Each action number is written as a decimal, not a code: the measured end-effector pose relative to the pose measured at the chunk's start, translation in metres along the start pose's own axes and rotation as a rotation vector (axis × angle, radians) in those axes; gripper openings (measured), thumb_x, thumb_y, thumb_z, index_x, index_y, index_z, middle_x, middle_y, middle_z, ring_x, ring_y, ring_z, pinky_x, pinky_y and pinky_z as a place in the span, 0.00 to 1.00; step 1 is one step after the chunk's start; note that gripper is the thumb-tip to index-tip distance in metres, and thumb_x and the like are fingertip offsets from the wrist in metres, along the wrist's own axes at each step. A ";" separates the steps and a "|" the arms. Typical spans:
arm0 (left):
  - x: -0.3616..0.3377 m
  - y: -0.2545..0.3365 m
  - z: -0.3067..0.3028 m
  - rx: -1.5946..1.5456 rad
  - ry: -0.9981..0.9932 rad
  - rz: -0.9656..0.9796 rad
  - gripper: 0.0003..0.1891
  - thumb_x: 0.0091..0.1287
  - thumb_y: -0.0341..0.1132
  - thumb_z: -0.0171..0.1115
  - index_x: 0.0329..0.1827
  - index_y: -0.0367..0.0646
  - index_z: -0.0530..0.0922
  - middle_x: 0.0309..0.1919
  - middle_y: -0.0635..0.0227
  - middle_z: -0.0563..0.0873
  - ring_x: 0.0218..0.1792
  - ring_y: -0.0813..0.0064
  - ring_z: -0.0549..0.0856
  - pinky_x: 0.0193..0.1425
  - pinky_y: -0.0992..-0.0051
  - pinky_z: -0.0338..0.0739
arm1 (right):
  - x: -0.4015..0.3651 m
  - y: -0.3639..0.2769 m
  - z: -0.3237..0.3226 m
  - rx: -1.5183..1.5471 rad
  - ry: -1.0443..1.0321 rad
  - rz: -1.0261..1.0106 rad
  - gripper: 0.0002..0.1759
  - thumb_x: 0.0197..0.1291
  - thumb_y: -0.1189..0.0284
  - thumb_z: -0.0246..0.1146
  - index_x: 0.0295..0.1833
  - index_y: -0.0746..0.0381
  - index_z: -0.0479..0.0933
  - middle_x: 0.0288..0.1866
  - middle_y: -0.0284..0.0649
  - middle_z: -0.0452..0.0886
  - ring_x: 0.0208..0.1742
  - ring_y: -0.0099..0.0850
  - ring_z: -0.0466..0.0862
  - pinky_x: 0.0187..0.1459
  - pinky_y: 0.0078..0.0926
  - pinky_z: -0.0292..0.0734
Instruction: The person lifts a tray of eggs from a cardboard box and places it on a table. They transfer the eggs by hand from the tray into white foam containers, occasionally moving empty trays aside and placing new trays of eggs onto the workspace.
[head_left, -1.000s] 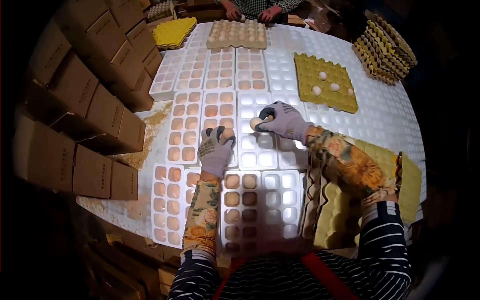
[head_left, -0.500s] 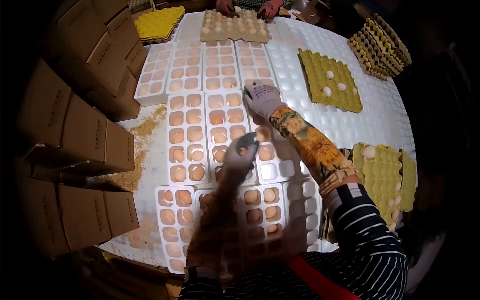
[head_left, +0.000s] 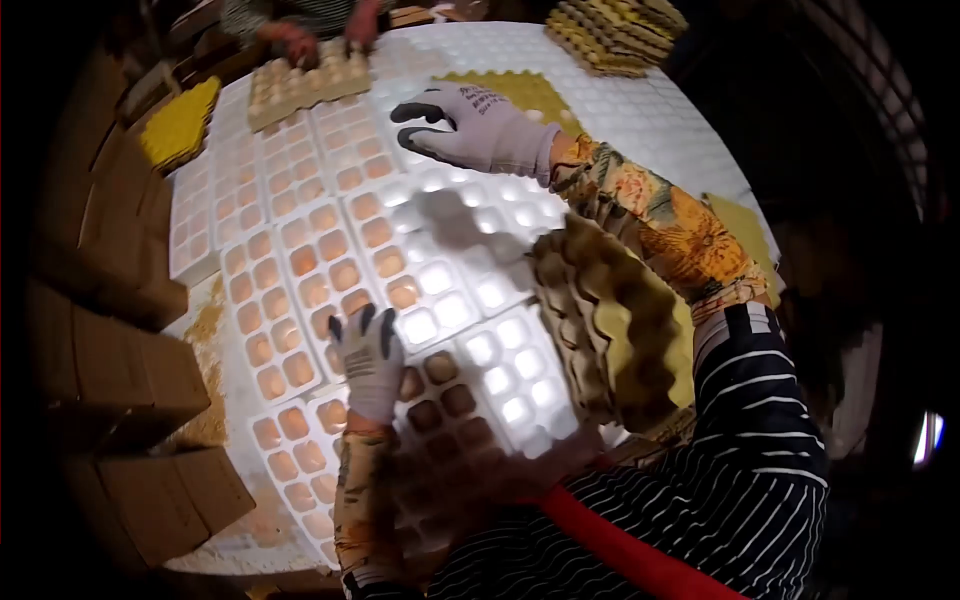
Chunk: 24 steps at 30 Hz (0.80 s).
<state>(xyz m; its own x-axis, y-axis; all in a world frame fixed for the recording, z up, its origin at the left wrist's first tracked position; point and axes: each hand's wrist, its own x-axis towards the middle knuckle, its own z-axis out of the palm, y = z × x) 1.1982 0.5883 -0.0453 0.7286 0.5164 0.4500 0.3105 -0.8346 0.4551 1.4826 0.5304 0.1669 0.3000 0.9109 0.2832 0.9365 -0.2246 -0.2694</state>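
My left hand [head_left: 370, 365], in a light glove with dark fingertips, has its fingers spread over a white foam tray [head_left: 330, 268] of eggs. I see nothing in it. My right hand [head_left: 480, 128], gloved the same way, is raised above the foam trays, thumb and fingers curved apart with a gap between them and no egg visible there. Below it, a partly filled foam tray [head_left: 428, 277] has eggs [head_left: 387, 262] down its left column and bare cups on its right. Behind the right hand lies a yellowish pulp egg tray [head_left: 540, 92], partly hidden.
Stacked pulp trays [head_left: 615, 325] stand beside my right forearm, with another stack [head_left: 615, 35] at the far edge. Cardboard boxes [head_left: 135, 370] line the left. Across the table, another person's hands [head_left: 300, 45] touch a pulp tray of eggs [head_left: 312, 85]. A yellow tray [head_left: 182, 122] lies far left.
The view has swung right, so the trays sit further left. My right hand has lifted off the foam tray. My left hand's fingers, curled before, are now spread.
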 end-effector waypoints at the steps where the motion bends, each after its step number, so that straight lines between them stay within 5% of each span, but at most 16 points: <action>1: 0.006 0.008 0.002 -0.014 0.009 0.003 0.17 0.60 0.31 0.65 0.53 0.45 0.84 0.54 0.58 0.84 0.62 0.55 0.78 0.75 0.51 0.62 | -0.028 0.009 -0.040 0.050 -0.025 -0.049 0.22 0.67 0.55 0.63 0.59 0.55 0.81 0.56 0.42 0.83 0.55 0.44 0.83 0.58 0.36 0.78; 4: 0.032 0.051 0.000 -0.164 0.024 -0.004 0.18 0.63 0.32 0.64 0.57 0.45 0.84 0.55 0.57 0.83 0.61 0.54 0.78 0.71 0.52 0.65 | -0.140 0.059 -0.146 -0.156 -0.087 0.020 0.21 0.67 0.55 0.65 0.57 0.56 0.82 0.54 0.42 0.84 0.54 0.41 0.84 0.56 0.33 0.79; 6: 0.040 0.123 -0.019 -0.264 0.065 0.012 0.18 0.63 0.29 0.63 0.57 0.43 0.84 0.56 0.56 0.83 0.60 0.53 0.78 0.69 0.53 0.67 | -0.224 0.107 -0.187 -0.184 -0.221 0.340 0.24 0.64 0.52 0.66 0.57 0.57 0.83 0.52 0.43 0.85 0.56 0.41 0.84 0.58 0.35 0.78; 10: 0.030 0.294 -0.042 -0.403 -0.063 0.376 0.18 0.61 0.25 0.66 0.55 0.40 0.83 0.53 0.57 0.84 0.59 0.53 0.80 0.71 0.58 0.69 | -0.380 0.147 -0.238 -0.130 -0.539 0.719 0.29 0.57 0.43 0.66 0.49 0.57 0.84 0.51 0.49 0.86 0.53 0.47 0.85 0.57 0.39 0.78; 14: 0.012 0.441 -0.018 -0.242 -0.294 0.561 0.24 0.58 0.45 0.73 0.57 0.47 0.82 0.53 0.59 0.80 0.57 0.56 0.79 0.75 0.51 0.63 | -0.463 0.149 -0.215 -0.100 -0.338 0.721 0.30 0.57 0.43 0.65 0.51 0.59 0.80 0.48 0.50 0.86 0.50 0.47 0.86 0.52 0.39 0.79; 17: 0.007 0.526 0.032 0.024 -0.363 0.514 0.28 0.59 0.47 0.74 0.61 0.46 0.81 0.54 0.58 0.83 0.59 0.55 0.79 0.76 0.53 0.63 | -0.499 0.168 -0.195 -0.159 0.003 0.572 0.30 0.54 0.42 0.66 0.47 0.58 0.79 0.42 0.47 0.86 0.46 0.44 0.86 0.49 0.41 0.79; 20: -0.002 0.568 0.068 0.175 -0.398 0.510 0.30 0.58 0.47 0.74 0.63 0.47 0.79 0.55 0.57 0.83 0.62 0.55 0.79 0.77 0.54 0.61 | -0.527 0.183 -0.199 -0.107 0.129 0.555 0.27 0.54 0.47 0.68 0.47 0.57 0.80 0.38 0.44 0.85 0.43 0.43 0.86 0.46 0.39 0.79; 22: -0.001 0.576 0.072 0.219 -0.467 0.466 0.30 0.56 0.46 0.76 0.62 0.46 0.79 0.56 0.57 0.84 0.62 0.56 0.79 0.78 0.53 0.60 | -0.540 0.190 -0.205 0.258 0.169 0.583 0.22 0.55 0.54 0.70 0.47 0.57 0.79 0.38 0.41 0.85 0.39 0.39 0.85 0.45 0.36 0.79; 24: -0.004 0.577 0.068 0.158 -0.372 0.474 0.28 0.57 0.41 0.76 0.61 0.45 0.80 0.53 0.60 0.86 0.57 0.63 0.83 0.73 0.58 0.69 | -0.558 0.208 -0.207 0.397 0.204 0.527 0.18 0.59 0.62 0.69 0.52 0.58 0.80 0.37 0.36 0.86 0.37 0.30 0.84 0.42 0.29 0.79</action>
<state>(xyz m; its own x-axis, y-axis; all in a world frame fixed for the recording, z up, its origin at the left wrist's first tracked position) 1.4154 0.0918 0.1629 0.9645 0.0056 0.2640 -0.0324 -0.9897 0.1394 1.5479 -0.0962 0.1431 0.7617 0.6227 0.1789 0.5305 -0.4408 -0.7241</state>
